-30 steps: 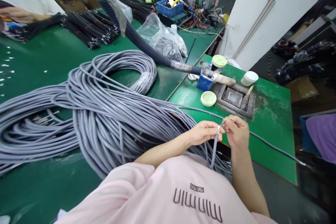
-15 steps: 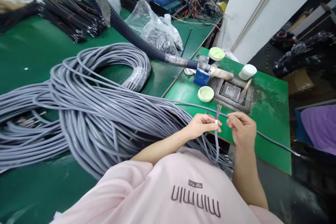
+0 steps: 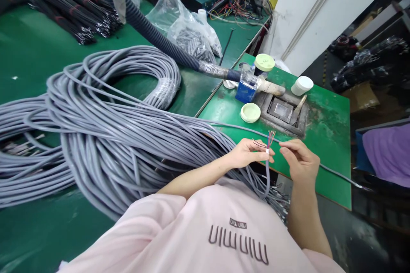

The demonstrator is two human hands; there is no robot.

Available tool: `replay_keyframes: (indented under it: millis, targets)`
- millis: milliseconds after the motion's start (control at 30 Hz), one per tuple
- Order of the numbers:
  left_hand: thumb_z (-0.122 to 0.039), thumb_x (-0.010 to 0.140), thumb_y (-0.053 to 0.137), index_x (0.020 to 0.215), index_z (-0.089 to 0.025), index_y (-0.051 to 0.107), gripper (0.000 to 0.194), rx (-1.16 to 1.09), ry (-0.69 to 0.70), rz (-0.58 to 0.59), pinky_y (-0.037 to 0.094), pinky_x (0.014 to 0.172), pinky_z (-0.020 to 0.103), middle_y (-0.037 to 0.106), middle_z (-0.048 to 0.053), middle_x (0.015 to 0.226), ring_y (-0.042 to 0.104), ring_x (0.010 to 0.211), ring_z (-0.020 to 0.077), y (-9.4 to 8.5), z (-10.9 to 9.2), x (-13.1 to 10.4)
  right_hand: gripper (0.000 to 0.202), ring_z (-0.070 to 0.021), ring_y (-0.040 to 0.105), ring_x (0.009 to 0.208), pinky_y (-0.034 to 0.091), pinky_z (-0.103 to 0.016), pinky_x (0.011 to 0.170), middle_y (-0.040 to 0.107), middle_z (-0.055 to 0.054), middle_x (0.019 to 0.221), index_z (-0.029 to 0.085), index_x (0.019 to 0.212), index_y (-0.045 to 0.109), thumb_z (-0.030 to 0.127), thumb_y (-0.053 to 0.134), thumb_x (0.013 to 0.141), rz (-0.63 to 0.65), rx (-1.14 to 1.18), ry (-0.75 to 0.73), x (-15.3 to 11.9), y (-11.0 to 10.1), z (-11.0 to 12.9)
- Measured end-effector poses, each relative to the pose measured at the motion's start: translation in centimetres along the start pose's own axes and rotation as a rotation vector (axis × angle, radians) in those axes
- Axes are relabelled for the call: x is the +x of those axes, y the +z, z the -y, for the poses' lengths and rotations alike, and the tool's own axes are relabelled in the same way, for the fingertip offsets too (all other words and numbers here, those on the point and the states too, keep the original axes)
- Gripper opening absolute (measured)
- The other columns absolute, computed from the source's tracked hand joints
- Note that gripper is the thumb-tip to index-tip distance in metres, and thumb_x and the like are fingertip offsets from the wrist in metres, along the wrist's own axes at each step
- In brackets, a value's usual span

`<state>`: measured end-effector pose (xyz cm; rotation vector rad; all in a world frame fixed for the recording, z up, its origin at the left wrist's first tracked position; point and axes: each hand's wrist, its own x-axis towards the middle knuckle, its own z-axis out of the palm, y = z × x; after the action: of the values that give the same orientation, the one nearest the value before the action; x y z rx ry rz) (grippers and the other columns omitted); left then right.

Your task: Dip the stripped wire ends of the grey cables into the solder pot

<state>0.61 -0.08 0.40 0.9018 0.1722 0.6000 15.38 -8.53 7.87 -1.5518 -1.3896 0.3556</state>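
My left hand (image 3: 248, 152) pinches a grey cable (image 3: 267, 175) just below its stripped end, where thin coloured wires (image 3: 270, 137) fan upward and a few dark ones bend left. To the right, my right hand (image 3: 301, 160) is raised with thumb and fingertips apart, and nothing shows between them. Behind its fingertips a single grey cable (image 3: 336, 172) runs across the green board to the right edge. Large coils of grey cable (image 3: 128, 132) lie to the left of my hands.
On the green board (image 3: 333, 128) stand a soldering pot (image 3: 282, 110), a pale green lid (image 3: 250, 112), a white cup (image 3: 302, 85) and a blue box (image 3: 246, 91). A ribbed hose (image 3: 160, 38) crosses above the table. Farther back are plastic bags (image 3: 192, 38) and black cable bundles (image 3: 73, 13).
The fingers of my right hand have spread apart, and that hand has shifted slightly right. The coloured wires in my left hand have moved a little right and fan out more.
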Motion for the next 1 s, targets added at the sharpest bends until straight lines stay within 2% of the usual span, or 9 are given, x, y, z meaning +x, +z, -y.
replay_keyframes:
  millis: [167, 333, 533, 733, 900, 1000]
  targets:
    - [-0.046, 0.070, 0.079, 0.087, -0.011, 0.076, 0.039, -0.015, -0.003, 0.073, 0.054, 0.078, 0.031, 0.073, 0.011, 0.079, 0.064, 0.078, 0.0175, -0.5, 0.1, -0.3, 0.014, -0.0154, 0.058, 0.075, 0.044, -0.029, 0.066, 0.064, -0.001, 0.081, 0.024, 0.087, 0.073, 0.012, 0.068, 0.082, 0.023, 0.040, 0.006, 1.0, 0.6, 1.3]
    - [-0.045, 0.072, 0.077, 0.090, -0.011, 0.075, 0.038, -0.008, 0.011, 0.095, 0.054, 0.077, 0.031, 0.073, 0.012, 0.079, 0.065, 0.076, 0.0175, -0.8, 0.1, -0.5, 0.012, -0.0146, 0.056, 0.073, 0.044, -0.029, 0.064, 0.060, 0.001, 0.079, 0.024, 0.085, 0.070, 0.013, 0.068, 0.081, 0.072, 0.085, 0.014, 2.0, 1.1, 2.2]
    - [-0.038, 0.074, 0.077, 0.088, -0.013, 0.076, 0.029, 0.023, 0.051, 0.108, 0.052, 0.083, 0.032, 0.073, 0.010, 0.083, 0.063, 0.080, 0.0173, -1.1, 0.6, -0.5, 0.016, -0.0152, 0.057, 0.076, 0.045, -0.031, 0.068, 0.061, 0.000, 0.082, 0.025, 0.090, 0.071, 0.012, 0.065, 0.083, 0.144, -0.089, -0.081, 2.3, 1.4, 3.2]
    - [-0.038, 0.076, 0.075, 0.089, -0.013, 0.076, 0.028, 0.077, 0.092, 0.126, 0.052, 0.085, 0.033, 0.073, 0.010, 0.085, 0.062, 0.085, 0.0179, -1.1, 0.5, -0.5, 0.010, -0.0129, 0.056, 0.069, 0.044, -0.029, 0.063, 0.061, 0.001, 0.078, 0.024, 0.084, 0.071, 0.015, 0.067, 0.082, 0.179, -0.192, -0.013, 3.0, 1.5, 3.7]
    - [-0.041, 0.077, 0.074, 0.089, -0.011, 0.076, 0.032, 0.127, 0.080, 0.135, 0.053, 0.085, 0.034, 0.073, 0.013, 0.089, 0.062, 0.084, 0.0177, -1.1, 0.4, -0.5, 0.007, -0.0117, 0.056, 0.064, 0.044, -0.027, 0.060, 0.062, 0.001, 0.076, 0.022, 0.077, 0.070, 0.015, 0.070, 0.077, 0.238, -0.168, 0.067, 3.5, 1.5, 3.6]
    - [-0.040, 0.076, 0.075, 0.090, -0.013, 0.076, 0.031, 0.110, 0.085, 0.108, 0.053, 0.084, 0.034, 0.073, 0.011, 0.090, 0.063, 0.083, 0.0171, -1.2, 0.8, -0.6, 0.008, -0.0124, 0.057, 0.065, 0.044, -0.028, 0.060, 0.062, 0.001, 0.073, 0.022, 0.074, 0.071, 0.015, 0.070, 0.077, 0.230, -0.116, 0.104, 3.5, 1.4, 3.0]
